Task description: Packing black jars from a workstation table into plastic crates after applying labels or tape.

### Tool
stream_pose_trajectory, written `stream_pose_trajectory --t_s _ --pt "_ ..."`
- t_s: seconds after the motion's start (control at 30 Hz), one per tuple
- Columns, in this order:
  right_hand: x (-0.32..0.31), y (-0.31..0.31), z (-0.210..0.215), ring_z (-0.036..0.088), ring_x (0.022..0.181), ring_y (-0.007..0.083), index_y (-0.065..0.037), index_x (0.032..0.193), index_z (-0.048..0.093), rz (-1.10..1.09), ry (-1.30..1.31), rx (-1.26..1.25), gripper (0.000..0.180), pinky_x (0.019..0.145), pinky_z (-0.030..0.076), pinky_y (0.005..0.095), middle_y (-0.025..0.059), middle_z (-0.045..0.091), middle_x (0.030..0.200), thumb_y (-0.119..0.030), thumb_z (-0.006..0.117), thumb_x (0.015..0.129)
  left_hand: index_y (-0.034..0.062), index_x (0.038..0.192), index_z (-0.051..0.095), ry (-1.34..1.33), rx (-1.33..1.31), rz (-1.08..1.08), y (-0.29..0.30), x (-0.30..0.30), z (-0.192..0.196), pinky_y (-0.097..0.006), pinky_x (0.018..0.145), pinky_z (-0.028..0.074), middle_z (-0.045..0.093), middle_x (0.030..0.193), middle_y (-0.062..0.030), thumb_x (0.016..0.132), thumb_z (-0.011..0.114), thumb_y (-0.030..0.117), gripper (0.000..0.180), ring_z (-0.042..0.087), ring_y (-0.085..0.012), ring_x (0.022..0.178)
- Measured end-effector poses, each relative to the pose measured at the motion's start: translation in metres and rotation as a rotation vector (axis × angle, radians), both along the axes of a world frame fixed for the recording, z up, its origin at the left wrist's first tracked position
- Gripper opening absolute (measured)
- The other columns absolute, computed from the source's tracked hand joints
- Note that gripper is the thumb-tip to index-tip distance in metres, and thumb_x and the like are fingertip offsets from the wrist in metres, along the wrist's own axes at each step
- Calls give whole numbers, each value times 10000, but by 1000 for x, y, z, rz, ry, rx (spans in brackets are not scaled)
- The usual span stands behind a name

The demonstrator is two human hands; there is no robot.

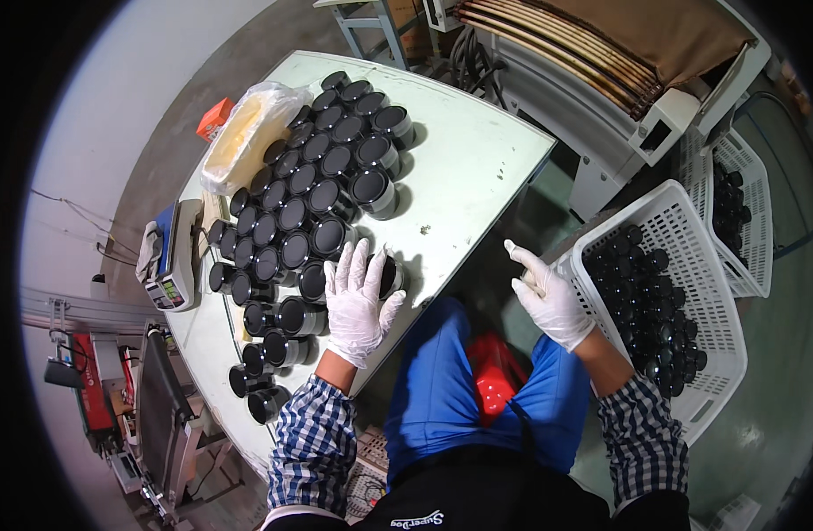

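Several clear jars with black lids (337, 161) stand closely grouped on the pale table. My left hand (358, 314), in a white glove, lies palm down at the near right side of the group. Its fingers are stretched out over a black-lidded jar (389, 276), which they partly cover; I cannot tell whether they press on it. My right hand (552, 303), gloved too, is raised off the table, just left of a white perforated basket (716, 292). Its index finger points outward and the others bend loosely, with nothing visible in them. Small black pieces (650, 310), perhaps lids, fill the basket's bottom.
A lined tub (247, 137) and an orange box (214, 119) are at the table's far left, near a weighing scale (172, 257). Another white basket (751, 212) stands behind the first. A roller machine (592, 71) borders the far side. A red stool (495, 376) shows beneath me.
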State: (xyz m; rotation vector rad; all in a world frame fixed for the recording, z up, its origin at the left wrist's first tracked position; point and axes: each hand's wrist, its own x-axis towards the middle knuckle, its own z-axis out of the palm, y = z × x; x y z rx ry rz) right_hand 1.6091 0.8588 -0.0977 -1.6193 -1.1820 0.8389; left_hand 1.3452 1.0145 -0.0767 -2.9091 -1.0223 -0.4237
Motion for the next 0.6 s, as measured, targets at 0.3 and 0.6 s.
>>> stream_pose_trajectory --t_s 0.3,0.6 --pt "-74 70 25 642 786 357 -132 1418 420 371 -542 177 598 701 530 452 183 576 921 -147 611 852 77 1399 465 -114 -174 41 4 -2 1 -536 1110 261 443 1417 -213 949 501 314 509 428 -402 1278" --pt "-81 96 -10 631 848 333 -130 1414 454 406 -663 292 627 743 535 405 154 572 1029 -161 648 819 93 1144 666 -234 -389 148 33 -1 24 -406 871 494 673 1076 -138 906 566 139 262 614 -344 983"
